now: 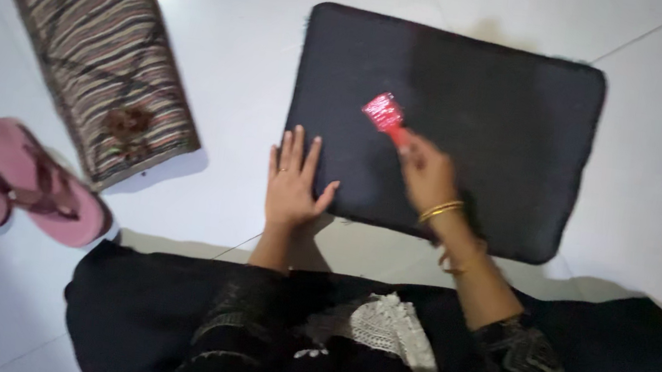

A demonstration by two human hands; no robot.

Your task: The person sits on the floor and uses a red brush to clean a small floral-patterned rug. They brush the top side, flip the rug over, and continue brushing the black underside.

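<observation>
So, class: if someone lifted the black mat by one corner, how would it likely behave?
The black mat would probably droop rather than stay stiff: it lies fully flat with soft rounded corners. On the glossy white floor it may slide, perhaps why the left hand presses its edge while the right hand works a red brush.

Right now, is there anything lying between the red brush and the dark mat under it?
Nothing visible. The right hand holds the red brush directly over the dark mat, whose surface looks bare around it. The left hand lies flat on the mat's near left edge, apart from the brush.
</observation>
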